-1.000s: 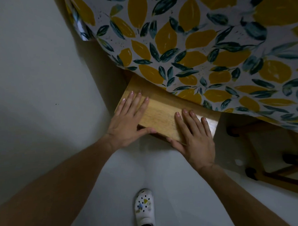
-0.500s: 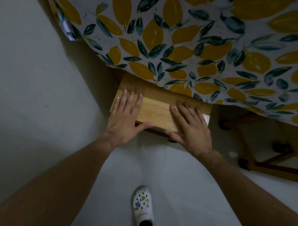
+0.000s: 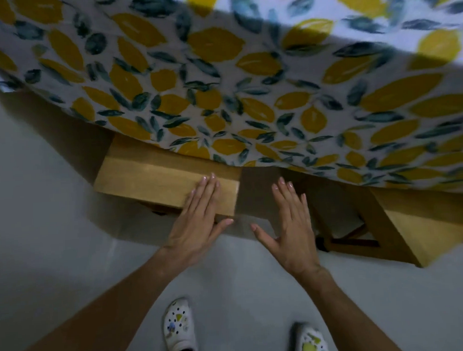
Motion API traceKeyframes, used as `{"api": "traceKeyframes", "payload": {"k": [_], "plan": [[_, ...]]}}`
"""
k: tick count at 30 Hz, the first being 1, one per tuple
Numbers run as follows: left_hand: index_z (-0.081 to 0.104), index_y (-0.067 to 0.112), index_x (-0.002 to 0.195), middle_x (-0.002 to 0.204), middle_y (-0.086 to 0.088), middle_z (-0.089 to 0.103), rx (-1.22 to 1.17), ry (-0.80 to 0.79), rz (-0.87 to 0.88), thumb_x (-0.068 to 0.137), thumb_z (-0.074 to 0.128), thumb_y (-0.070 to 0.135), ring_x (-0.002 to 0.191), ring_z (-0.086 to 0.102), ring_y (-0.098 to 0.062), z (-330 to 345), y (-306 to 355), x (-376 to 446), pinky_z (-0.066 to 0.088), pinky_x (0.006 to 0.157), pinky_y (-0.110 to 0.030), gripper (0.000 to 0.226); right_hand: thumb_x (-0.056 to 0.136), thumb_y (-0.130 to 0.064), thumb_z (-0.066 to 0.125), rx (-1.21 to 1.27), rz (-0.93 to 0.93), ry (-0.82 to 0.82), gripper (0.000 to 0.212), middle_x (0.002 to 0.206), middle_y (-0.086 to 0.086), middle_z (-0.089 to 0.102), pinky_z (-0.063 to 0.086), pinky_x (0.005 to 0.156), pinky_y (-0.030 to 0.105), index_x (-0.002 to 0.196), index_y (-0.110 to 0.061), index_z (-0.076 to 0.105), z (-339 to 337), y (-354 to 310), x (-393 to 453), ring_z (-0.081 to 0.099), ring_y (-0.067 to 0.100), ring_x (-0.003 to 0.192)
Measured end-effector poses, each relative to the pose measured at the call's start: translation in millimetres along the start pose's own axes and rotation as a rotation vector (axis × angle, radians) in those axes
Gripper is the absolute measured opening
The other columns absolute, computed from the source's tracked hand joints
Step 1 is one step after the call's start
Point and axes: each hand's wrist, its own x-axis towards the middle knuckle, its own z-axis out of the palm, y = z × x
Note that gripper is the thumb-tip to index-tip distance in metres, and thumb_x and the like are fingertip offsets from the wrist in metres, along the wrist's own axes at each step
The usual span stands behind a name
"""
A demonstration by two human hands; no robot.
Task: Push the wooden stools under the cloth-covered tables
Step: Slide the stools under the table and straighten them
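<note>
Looks like a dining corner in a home or small café, dimly lit. Suggested by a white tablecloth printed with yellow lemons and dark green leaves [image 3: 248, 95], draped over a counter and hanging low. Just below the cloth's hem, a pale rectangular wooden stool seat [image 3: 156, 181], partly tucked under; to the right of the cloth's lower edge, a second wooden stool with slanted legs and crossbars [image 3: 402, 226]. Beneath the cloth, a plain smooth grey floor [image 3: 41, 210]. On it, white perforated clogs with coloured charms [image 3: 178, 326], casual indoor footwear.
</note>
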Motion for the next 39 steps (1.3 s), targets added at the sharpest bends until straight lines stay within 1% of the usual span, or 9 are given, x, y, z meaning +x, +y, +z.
{"api": "traceKeyframes", "payload": {"k": [5, 11, 13, 15, 18, 22, 29, 33, 39], "plan": [[-0.005, 0.011, 0.150, 0.160, -0.005, -0.013, 0.019, -0.021, 0.167, 0.093, 0.014, 0.059, 0.144, -0.021, -0.013, 46, 107, 34, -0.009, 0.119, -0.034, 0.076, 0.087, -0.057, 0.053, -0.028, 0.144, 0.091, 0.082, 0.160, 0.004, 0.020, 0.008, 0.122, 0.046, 0.150, -0.011, 0.028, -44, 98, -52, 0.010, 0.017, 0.150], [0.013, 0.009, 0.150, 0.160, -0.007, 0.008, 0.088, -0.007, 0.250, 0.097, 0.014, 0.052, 0.147, 0.000, -0.020, 120, 241, 78, 0.006, 0.120, -0.042, 0.068, 0.085, -0.057, 0.056, -0.094, 0.232, 0.124, 0.085, 0.160, 0.010, 0.023, 0.010, 0.121, 0.049, 0.149, -0.008, 0.029, -94, 224, -109, 0.012, 0.021, 0.150], [0.016, 0.010, 0.149, 0.159, -0.008, 0.015, 0.175, -0.001, 0.292, 0.099, 0.012, 0.048, 0.147, 0.010, -0.024, 137, 273, 93, 0.015, 0.118, -0.047, 0.064, 0.084, -0.057, 0.059, -0.123, 0.238, 0.129, 0.086, 0.159, 0.011, 0.023, 0.011, 0.121, 0.050, 0.148, -0.008, 0.030, -105, 256, -118, 0.012, 0.022, 0.150], [0.018, 0.011, 0.148, 0.158, -0.009, 0.020, 0.239, 0.006, 0.314, 0.100, 0.008, 0.045, 0.146, 0.015, -0.027, 145, 293, 107, 0.015, 0.116, -0.049, 0.059, 0.083, -0.056, 0.061, -0.148, 0.224, 0.114, 0.088, 0.159, 0.011, 0.024, 0.011, 0.121, 0.050, 0.149, -0.008, 0.028, -111, 278, -120, 0.012, 0.023, 0.150], [0.016, 0.015, 0.150, 0.159, -0.008, 0.014, 0.269, 0.005, 0.325, 0.100, 0.015, 0.043, 0.147, 0.007, -0.027, 148, 304, 128, 0.004, 0.117, -0.047, 0.057, 0.081, -0.054, 0.064, -0.168, 0.188, 0.100, 0.089, 0.158, 0.013, 0.026, 0.013, 0.120, 0.051, 0.148, -0.007, 0.029, -110, 296, -116, 0.015, 0.025, 0.149], [0.013, 0.019, 0.150, 0.159, -0.008, 0.015, 0.346, -0.045, 0.371, 0.099, 0.020, 0.044, 0.147, 0.007, -0.025, 142, 302, 143, 0.005, 0.117, -0.047, 0.057, 0.082, -0.053, 0.062, -0.184, 0.194, 0.104, 0.088, 0.158, 0.014, 0.025, 0.013, 0.121, 0.050, 0.147, -0.004, 0.030, -99, 295, -110, 0.016, 0.028, 0.148], [0.010, 0.030, 0.151, 0.161, 0.003, 0.005, 0.235, -0.071, 0.367, 0.097, 0.027, 0.053, 0.148, -0.004, -0.016, 141, 294, 145, -0.004, 0.118, -0.043, 0.061, 0.087, -0.060, 0.051, -0.284, 0.200, 0.108, 0.083, 0.157, 0.015, 0.028, 0.012, 0.119, 0.051, 0.145, -0.004, 0.032, -92, 294, -107, 0.020, 0.032, 0.147], [0.014, 0.030, 0.150, 0.160, 0.002, 0.011, 0.265, -0.033, 0.390, 0.094, 0.030, 0.056, 0.148, 0.002, -0.017, 144, 289, 148, -0.001, 0.118, -0.045, 0.064, 0.092, -0.057, 0.045, -0.323, 0.200, 0.122, 0.075, 0.156, 0.016, 0.031, 0.014, 0.119, 0.053, 0.144, -0.004, 0.036, -89, 294, -106, 0.023, 0.033, 0.145], [0.034, 0.027, 0.144, 0.152, -0.004, 0.036, 0.233, 0.041, 0.379, 0.088, 0.032, 0.058, 0.143, 0.024, -0.027, 148, 294, 155, 0.004, 0.115, -0.050, 0.064, 0.094, -0.056, 0.043, -0.354, 0.192, 0.113, 0.073, 0.156, 0.015, 0.031, 0.012, 0.120, 0.051, 0.145, -0.004, 0.035, -89, 298, -107, 0.022, 0.033, 0.145]]}}
